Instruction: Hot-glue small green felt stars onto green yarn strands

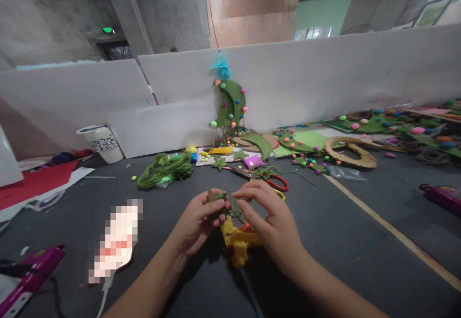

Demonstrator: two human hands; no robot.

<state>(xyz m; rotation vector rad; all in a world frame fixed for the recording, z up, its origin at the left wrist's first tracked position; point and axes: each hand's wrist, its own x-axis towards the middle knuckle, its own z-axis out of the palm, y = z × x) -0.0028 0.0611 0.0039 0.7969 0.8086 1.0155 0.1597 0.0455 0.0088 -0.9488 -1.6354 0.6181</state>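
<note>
My left hand is closed around a small green and brown piece, perhaps felt on card; its full shape is hidden by the fingers. To its right, my right hand is curved, with thumb and fingers apart. Thin green yarn loops between the two hands. Below them lies a yellow glue gun with an orange trigger, partly covered by my right hand. Red-handled scissors rest just beyond my fingers, with a tangle of green yarn over them.
A green yarn skein lies at left, near a white cup. A green moon decoration with pompoms stands against the white partition. A woven ring is at right. Purple power strips and a charging cable flank the table.
</note>
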